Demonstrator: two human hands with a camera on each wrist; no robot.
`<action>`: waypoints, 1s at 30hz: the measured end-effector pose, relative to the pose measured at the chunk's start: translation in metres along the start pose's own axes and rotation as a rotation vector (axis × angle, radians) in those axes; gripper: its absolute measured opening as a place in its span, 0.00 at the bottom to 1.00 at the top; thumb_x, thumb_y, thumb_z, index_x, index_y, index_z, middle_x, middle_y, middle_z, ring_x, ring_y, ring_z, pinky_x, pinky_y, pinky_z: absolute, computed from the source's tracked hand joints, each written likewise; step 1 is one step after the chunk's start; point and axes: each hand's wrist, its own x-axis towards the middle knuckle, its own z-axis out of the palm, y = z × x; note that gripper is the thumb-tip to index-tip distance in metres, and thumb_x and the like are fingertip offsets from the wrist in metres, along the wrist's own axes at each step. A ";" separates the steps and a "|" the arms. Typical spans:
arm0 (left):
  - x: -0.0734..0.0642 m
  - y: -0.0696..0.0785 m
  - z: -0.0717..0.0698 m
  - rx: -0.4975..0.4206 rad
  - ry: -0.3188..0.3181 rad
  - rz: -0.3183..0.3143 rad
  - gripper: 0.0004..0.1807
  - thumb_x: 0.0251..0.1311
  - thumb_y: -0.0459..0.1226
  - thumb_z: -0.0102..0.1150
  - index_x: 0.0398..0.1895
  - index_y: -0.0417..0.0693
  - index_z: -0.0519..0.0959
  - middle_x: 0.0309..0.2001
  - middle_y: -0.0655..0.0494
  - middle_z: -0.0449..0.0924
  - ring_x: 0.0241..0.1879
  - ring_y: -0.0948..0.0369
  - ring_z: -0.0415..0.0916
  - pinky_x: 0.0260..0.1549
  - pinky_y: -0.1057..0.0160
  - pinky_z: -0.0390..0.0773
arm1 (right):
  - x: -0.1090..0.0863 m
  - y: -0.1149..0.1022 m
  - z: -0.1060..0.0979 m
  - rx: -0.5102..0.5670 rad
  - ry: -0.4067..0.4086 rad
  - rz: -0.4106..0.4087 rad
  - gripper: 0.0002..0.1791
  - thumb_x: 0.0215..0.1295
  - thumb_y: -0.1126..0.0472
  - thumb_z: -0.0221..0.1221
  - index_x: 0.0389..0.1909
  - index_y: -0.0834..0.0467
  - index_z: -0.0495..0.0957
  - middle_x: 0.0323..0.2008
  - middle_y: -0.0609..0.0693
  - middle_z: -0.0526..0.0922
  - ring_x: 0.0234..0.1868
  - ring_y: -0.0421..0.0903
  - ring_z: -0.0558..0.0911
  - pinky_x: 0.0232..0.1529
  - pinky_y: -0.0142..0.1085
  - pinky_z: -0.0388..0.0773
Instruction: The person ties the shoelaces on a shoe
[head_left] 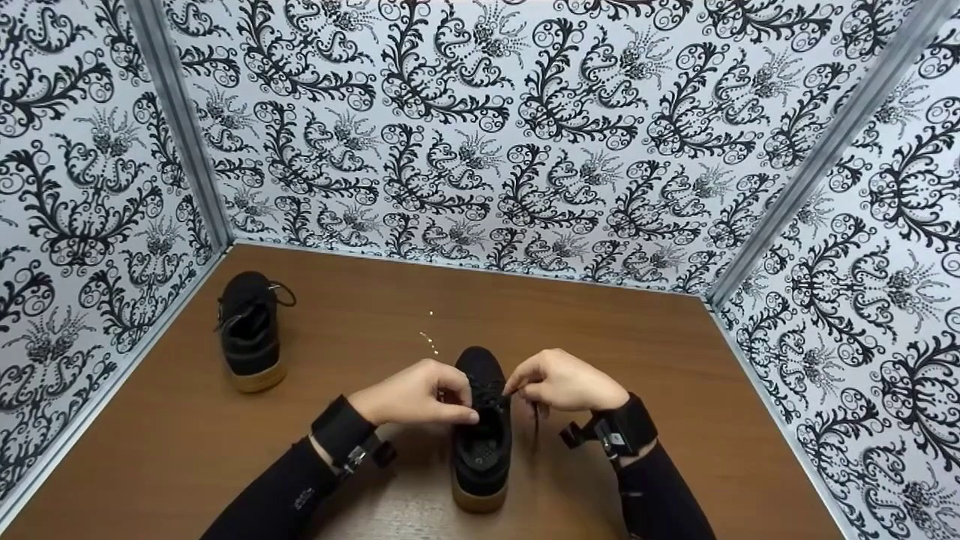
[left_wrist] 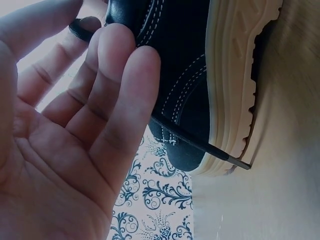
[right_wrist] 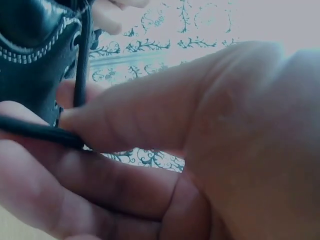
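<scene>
A black shoe [head_left: 480, 469] with a tan sole stands on the wooden table between both hands, toe pointing away. At its left side is the left hand [head_left: 416, 394], fingertips over the lacing; in the left wrist view its thumb and a finger pinch a dark shoelace [left_wrist: 80, 31]. Below those fingers a lace end [left_wrist: 197, 142] with a metal tip hangs across the shoe's side. From the right side, the right hand [head_left: 566, 381] pinches a black lace [right_wrist: 82, 65] between thumb and forefinger. Another stretch of that lace lies across its fingers.
A second black shoe [head_left: 251, 330] with loose laces stands at the table's left side. Patterned wall panels [head_left: 465, 142] close off the back and both sides of the brown table [head_left: 630, 337]. Small light spots [head_left: 429, 341] show beyond the near shoe's toe.
</scene>
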 end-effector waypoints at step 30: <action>0.001 0.004 0.001 0.019 0.012 -0.036 0.13 0.77 0.47 0.71 0.32 0.55 0.87 0.29 0.72 0.79 0.29 0.72 0.72 0.31 0.72 0.72 | 0.015 -0.014 0.018 -0.020 0.154 -0.084 0.06 0.80 0.60 0.67 0.46 0.49 0.92 0.34 0.38 0.88 0.29 0.38 0.82 0.31 0.31 0.77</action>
